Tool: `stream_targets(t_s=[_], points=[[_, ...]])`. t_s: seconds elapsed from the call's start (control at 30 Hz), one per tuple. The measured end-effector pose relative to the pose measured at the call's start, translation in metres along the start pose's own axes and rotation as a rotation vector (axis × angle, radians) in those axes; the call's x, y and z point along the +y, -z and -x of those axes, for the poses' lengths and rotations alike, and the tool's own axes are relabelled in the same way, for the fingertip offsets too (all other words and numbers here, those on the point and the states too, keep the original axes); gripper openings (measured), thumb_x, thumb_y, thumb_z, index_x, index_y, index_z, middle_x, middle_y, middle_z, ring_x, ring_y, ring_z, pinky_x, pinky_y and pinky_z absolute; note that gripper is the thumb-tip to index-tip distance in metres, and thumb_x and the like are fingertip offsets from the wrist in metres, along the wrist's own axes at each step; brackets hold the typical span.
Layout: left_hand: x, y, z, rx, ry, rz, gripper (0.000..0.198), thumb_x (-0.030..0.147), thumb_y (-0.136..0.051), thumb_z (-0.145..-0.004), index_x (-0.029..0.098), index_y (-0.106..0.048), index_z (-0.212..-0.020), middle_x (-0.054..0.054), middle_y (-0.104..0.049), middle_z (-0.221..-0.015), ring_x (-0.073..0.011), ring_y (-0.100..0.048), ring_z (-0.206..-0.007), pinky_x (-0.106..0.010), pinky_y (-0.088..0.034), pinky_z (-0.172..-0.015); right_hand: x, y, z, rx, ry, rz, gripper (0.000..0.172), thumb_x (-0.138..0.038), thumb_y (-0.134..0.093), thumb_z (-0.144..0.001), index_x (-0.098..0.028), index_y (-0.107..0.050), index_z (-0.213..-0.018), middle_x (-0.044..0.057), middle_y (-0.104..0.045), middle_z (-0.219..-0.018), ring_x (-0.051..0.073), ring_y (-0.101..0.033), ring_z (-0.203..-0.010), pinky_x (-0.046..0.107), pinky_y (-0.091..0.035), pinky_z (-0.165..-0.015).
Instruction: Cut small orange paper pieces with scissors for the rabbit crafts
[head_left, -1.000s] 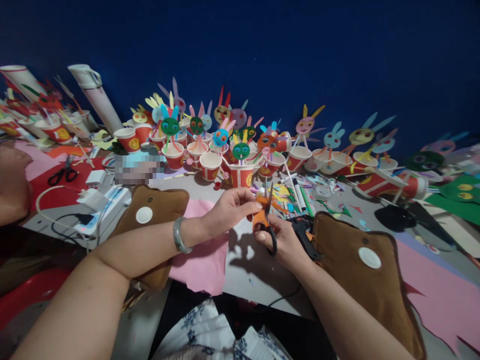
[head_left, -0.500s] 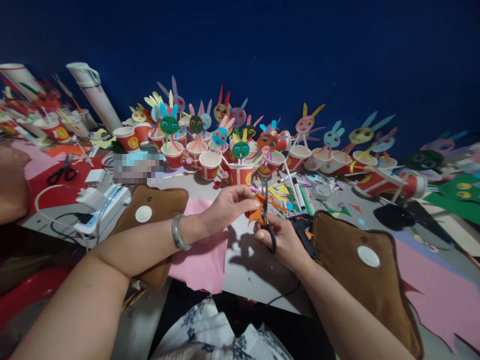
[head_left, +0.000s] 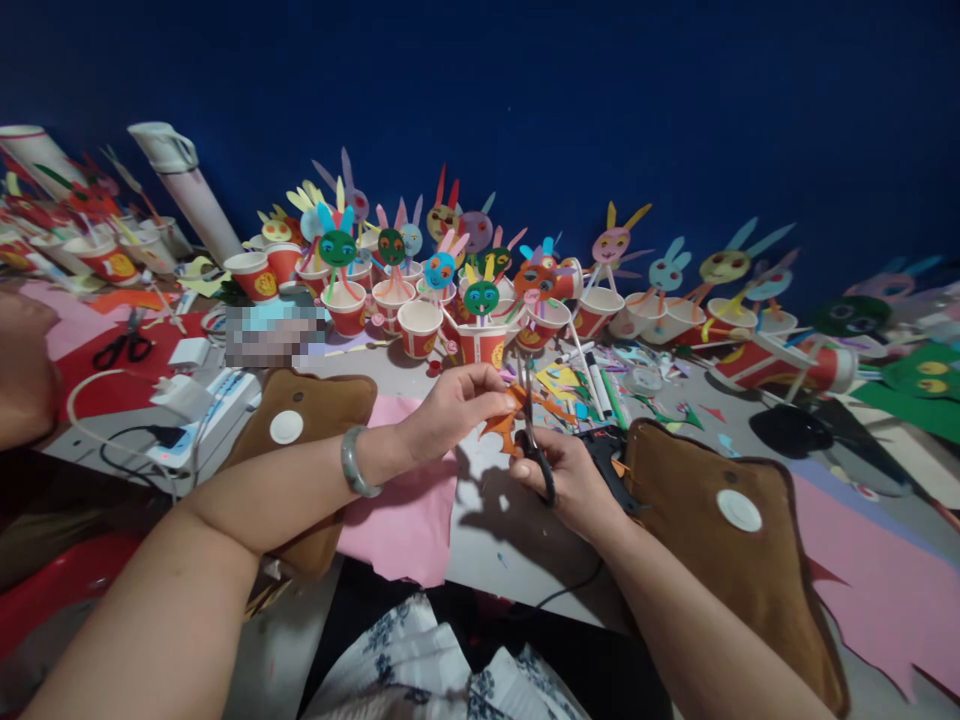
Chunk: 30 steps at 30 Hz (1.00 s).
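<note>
Between thumb and fingers, my left hand [head_left: 457, 412] pinches a small piece of orange paper [head_left: 498, 430] with a jagged outline. My right hand [head_left: 566, 478] is closed around the dark handles of a pair of scissors [head_left: 537, 462]. The scissor blades point up and away, right at the orange paper's edge, and look slightly parted. Below the left forearm lies a sheet of pink paper [head_left: 401, 530]. A black glue gun [head_left: 609, 465] rests just right of my right hand, partly hidden behind it.
Red-and-white paper cups [head_left: 482, 345] with paper rabbit faces line the back. Brown cushioned pouches [head_left: 705, 530] lie either side. Markers [head_left: 598, 385] and paper scraps are behind my right hand. At left are a power strip [head_left: 206, 425], a thermos [head_left: 184, 190] and another person's arm [head_left: 22, 370].
The orange paper has turned in my left fingers, its jagged part now lower and further left. The scissor blades have shifted slightly against it. Both hands stay nearly in place.
</note>
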<state>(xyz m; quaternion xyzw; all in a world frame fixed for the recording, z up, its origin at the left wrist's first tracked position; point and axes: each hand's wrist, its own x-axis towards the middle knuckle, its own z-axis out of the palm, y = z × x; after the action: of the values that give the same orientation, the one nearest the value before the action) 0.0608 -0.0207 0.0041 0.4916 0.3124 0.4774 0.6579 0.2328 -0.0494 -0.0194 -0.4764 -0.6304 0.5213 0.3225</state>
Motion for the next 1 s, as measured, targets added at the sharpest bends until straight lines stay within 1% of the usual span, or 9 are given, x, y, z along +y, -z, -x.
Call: stream_targets(t_s=[0.17,0.43,0.57,0.67,0.77,1.0], points=[[0.0016,-0.0004,0.0005,0.009,0.001,-0.015,0.017,0.020,-0.062,-0.073,0.015,-0.048,-0.066,0.004,-0.051,-0.056,-0.0048,-0.044,-0.051,-0.021,-0.031,-0.051,-0.0001,0.0001,0.0005,0.009,0.000,-0.002,0.051,-0.063,-0.074,-0.061,-0.018,-0.052,-0.059,-0.005,-0.043,-0.048,0.009,-0.035,-0.046,0.023,-0.027,-0.046],[0.0024,-0.0010,0.0001,0.006,-0.010,-0.027,0.016,0.019,-0.062,-0.073,0.014,-0.048,-0.066,0.004,-0.051,-0.055,-0.0049,-0.043,-0.051,-0.021,-0.032,-0.051,-0.0006,-0.0010,-0.0007,0.023,-0.003,-0.003,0.054,-0.066,-0.075,-0.057,-0.017,-0.051,-0.058,-0.005,-0.043,-0.048,0.009,-0.035,-0.047,0.023,-0.026,-0.046],[0.0028,-0.0002,0.0004,0.007,-0.005,-0.015,0.016,0.020,-0.062,-0.073,0.014,-0.048,-0.067,0.004,-0.052,-0.056,-0.0047,-0.044,-0.051,-0.020,-0.032,-0.051,0.0002,-0.0007,-0.0012,0.017,-0.015,-0.003,0.053,-0.065,-0.075,-0.058,-0.017,-0.051,-0.058,-0.005,-0.042,-0.048,0.008,-0.034,-0.047,0.023,-0.025,-0.046],[0.0037,-0.0003,0.0006,0.009,-0.014,-0.001,0.016,0.020,-0.063,-0.072,0.014,-0.049,-0.067,0.004,-0.053,-0.056,-0.0047,-0.045,-0.052,-0.019,-0.034,-0.052,0.0008,-0.0001,-0.0009,0.016,-0.025,-0.001,0.051,-0.062,-0.076,-0.059,-0.017,-0.051,-0.058,-0.005,-0.043,-0.048,0.008,-0.034,-0.047,0.023,-0.025,-0.046],[0.0044,-0.0005,0.0007,0.015,-0.012,0.001,0.015,0.020,-0.063,-0.072,0.014,-0.050,-0.067,0.002,-0.057,-0.058,-0.0057,-0.049,-0.055,-0.019,-0.038,-0.054,0.0013,0.0003,-0.0006,0.012,-0.030,-0.002,0.049,-0.059,-0.078,-0.058,-0.017,-0.052,-0.058,-0.005,-0.044,-0.048,0.009,-0.035,-0.047,0.023,-0.025,-0.046],[0.0054,-0.0008,0.0010,0.030,-0.004,-0.024,0.014,0.021,-0.061,-0.074,0.014,-0.050,-0.068,0.001,-0.059,-0.059,-0.0068,-0.054,-0.054,-0.019,-0.041,-0.053,0.0030,0.0000,-0.0006,0.022,-0.033,0.003,0.049,-0.058,-0.077,-0.059,-0.017,-0.050,-0.057,-0.005,-0.043,-0.048,0.008,-0.034,-0.047,0.023,-0.025,-0.046]])
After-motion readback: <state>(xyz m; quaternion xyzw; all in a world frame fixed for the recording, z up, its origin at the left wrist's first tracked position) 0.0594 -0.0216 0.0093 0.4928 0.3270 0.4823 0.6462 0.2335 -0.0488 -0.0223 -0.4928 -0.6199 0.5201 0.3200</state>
